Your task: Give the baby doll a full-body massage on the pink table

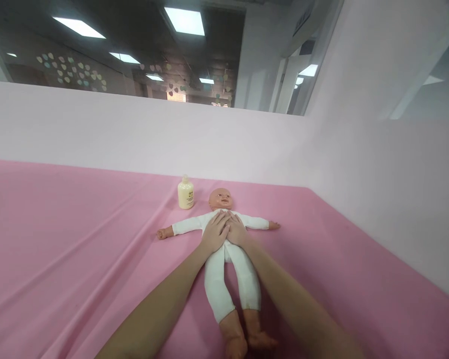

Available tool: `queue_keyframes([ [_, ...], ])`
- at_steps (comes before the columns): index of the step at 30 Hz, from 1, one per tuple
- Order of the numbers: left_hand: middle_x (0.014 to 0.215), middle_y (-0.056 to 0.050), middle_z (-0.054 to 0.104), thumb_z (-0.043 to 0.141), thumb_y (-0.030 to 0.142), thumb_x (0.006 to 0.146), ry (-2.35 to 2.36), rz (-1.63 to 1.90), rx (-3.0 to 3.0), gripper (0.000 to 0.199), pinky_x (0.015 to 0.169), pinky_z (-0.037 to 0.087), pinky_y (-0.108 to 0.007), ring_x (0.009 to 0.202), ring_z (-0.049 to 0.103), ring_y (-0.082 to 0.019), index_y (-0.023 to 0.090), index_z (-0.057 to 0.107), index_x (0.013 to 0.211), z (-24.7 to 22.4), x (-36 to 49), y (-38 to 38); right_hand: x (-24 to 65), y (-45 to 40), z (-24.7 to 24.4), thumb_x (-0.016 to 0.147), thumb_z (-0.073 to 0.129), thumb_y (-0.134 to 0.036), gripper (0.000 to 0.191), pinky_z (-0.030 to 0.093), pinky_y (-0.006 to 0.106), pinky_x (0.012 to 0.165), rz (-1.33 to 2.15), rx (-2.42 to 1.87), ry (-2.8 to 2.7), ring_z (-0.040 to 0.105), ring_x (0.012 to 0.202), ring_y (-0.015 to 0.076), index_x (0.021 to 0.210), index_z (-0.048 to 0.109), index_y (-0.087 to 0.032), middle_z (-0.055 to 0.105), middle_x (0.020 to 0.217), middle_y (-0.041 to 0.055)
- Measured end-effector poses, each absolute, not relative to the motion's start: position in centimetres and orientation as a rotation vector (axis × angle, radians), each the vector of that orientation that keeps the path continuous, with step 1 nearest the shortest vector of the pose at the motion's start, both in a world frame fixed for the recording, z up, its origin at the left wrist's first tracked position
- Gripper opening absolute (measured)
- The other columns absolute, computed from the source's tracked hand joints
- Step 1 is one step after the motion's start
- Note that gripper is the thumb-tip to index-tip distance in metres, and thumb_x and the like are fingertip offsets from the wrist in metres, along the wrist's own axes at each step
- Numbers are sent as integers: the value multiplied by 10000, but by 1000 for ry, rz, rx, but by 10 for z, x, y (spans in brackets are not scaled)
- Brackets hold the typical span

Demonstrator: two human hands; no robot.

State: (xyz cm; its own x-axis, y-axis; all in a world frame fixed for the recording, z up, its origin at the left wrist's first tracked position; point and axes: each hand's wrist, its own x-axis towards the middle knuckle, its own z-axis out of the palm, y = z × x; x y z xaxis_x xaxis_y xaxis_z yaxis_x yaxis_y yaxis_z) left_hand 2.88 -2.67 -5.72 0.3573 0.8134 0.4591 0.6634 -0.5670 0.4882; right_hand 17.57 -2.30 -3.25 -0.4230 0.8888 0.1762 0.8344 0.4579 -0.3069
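Observation:
A baby doll (pixel 231 252) with a white cloth body lies on its back on the pink sheet (pixel 108 239), head toward the wall and feet toward me. Its arms stretch out to both sides. My left hand (pixel 214 232) rests flat on the doll's chest, fingers extended toward its neck. Beside it, touching at the fingers, my right hand (pixel 236 230) lies flat on the same chest. Both palms are hidden against the cloth. To the left of the doll's head stands a pale yellow pump bottle (pixel 186 194), upright and touched by neither hand.
Behind the sheet runs a white wall (pixel 145 132) with a wide window (pixel 142 50) above it. Another white wall (pixel 377 174) closes off the right side. Folds (pixel 108 259) crease the sheet on the left.

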Motion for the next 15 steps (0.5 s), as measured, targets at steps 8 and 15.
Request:
queue_keyframes([
  [8, 1677, -81, 263, 243, 510, 1044, 1560, 876, 2297, 609, 1257, 202, -533, 1566, 196, -280, 232, 358, 1573, -70, 26, -14, 171, -23, -40, 1014, 318, -384, 631, 128, 498, 1274, 319, -1685, -2186, 105, 1586, 276, 1614, 259, -199, 96, 1712, 49],
  [15, 1688, -96, 217, 206, 513, 1046, 1612, 819, 2249, 609, 1241, 187, -589, 1571, 172, -298, 246, 345, 1575, -71, 28, -3, 176, -30, -47, 1003, 278, -554, 827, 129, 481, 1275, 436, -1819, -2039, 78, 1587, 296, 1620, 99, -33, 77, 1696, 164],
])
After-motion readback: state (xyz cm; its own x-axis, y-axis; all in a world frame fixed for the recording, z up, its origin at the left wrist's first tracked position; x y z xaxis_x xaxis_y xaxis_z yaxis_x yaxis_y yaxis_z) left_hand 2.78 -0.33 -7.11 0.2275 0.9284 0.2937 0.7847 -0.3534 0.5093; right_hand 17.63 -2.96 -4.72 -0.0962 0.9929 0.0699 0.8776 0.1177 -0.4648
